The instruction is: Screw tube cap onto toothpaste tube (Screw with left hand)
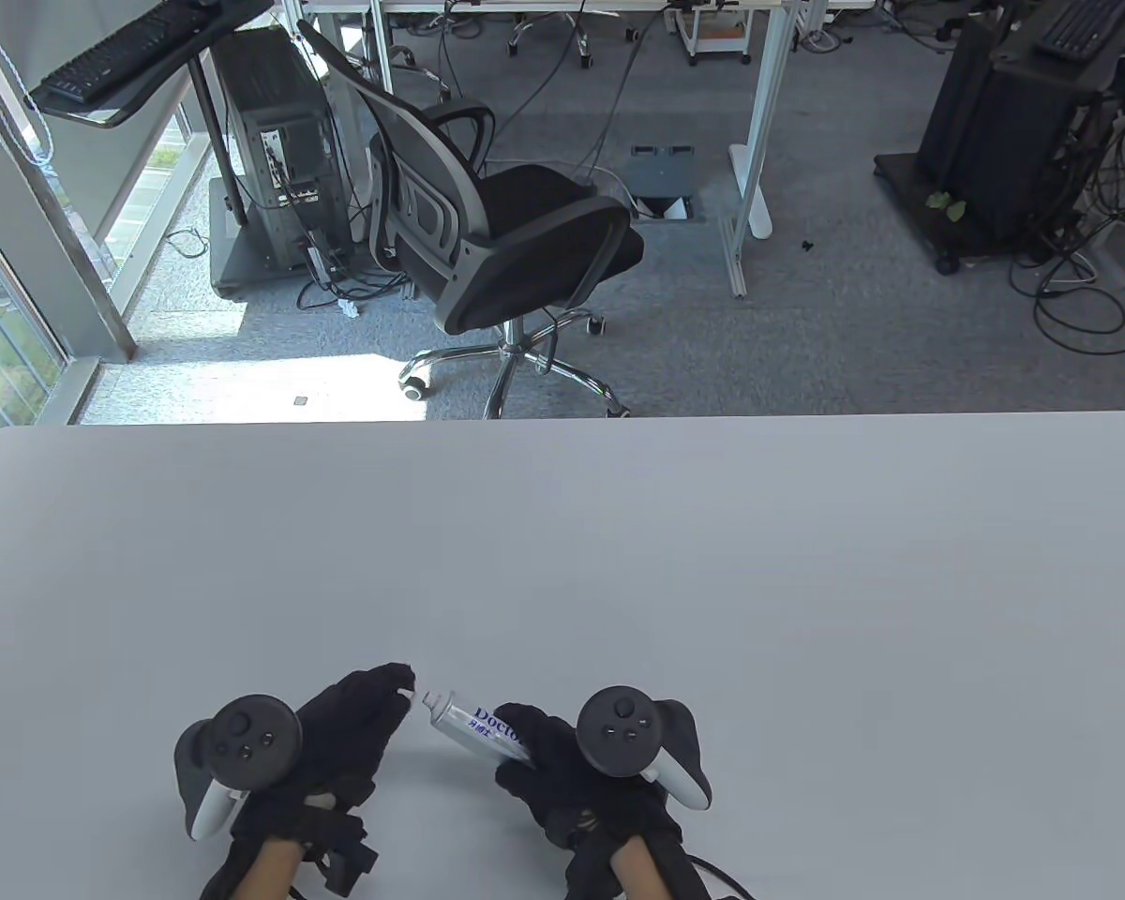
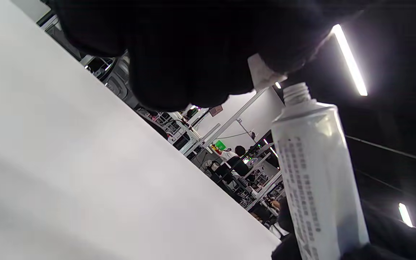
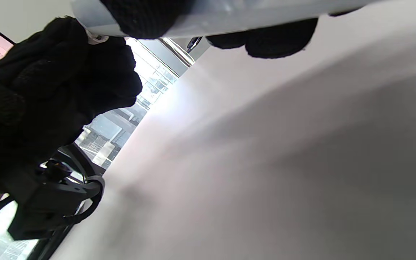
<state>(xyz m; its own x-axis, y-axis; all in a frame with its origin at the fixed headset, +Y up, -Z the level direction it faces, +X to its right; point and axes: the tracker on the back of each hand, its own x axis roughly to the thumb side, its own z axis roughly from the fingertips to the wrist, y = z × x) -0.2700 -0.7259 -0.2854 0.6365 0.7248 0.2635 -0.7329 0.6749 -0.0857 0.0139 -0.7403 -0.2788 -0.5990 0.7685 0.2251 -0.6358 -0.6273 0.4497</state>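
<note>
My right hand (image 1: 562,769) grips a white toothpaste tube (image 1: 473,722) with blue lettering, its bare threaded neck (image 1: 431,699) pointing left. My left hand (image 1: 356,722) pinches the small white cap (image 1: 403,694) in its fingertips, a small gap from the neck. In the left wrist view the cap (image 2: 262,74) sits just above and left of the threaded neck (image 2: 296,92), apart from it, and the tube (image 2: 316,180) runs down to the right hand. In the right wrist view my fingers wrap the tube (image 3: 229,14), with the left hand (image 3: 49,94) at its end.
Both hands are above the near edge of a white table (image 1: 619,562). An office chair (image 1: 497,234) and desks stand on the floor beyond the far table edge.
</note>
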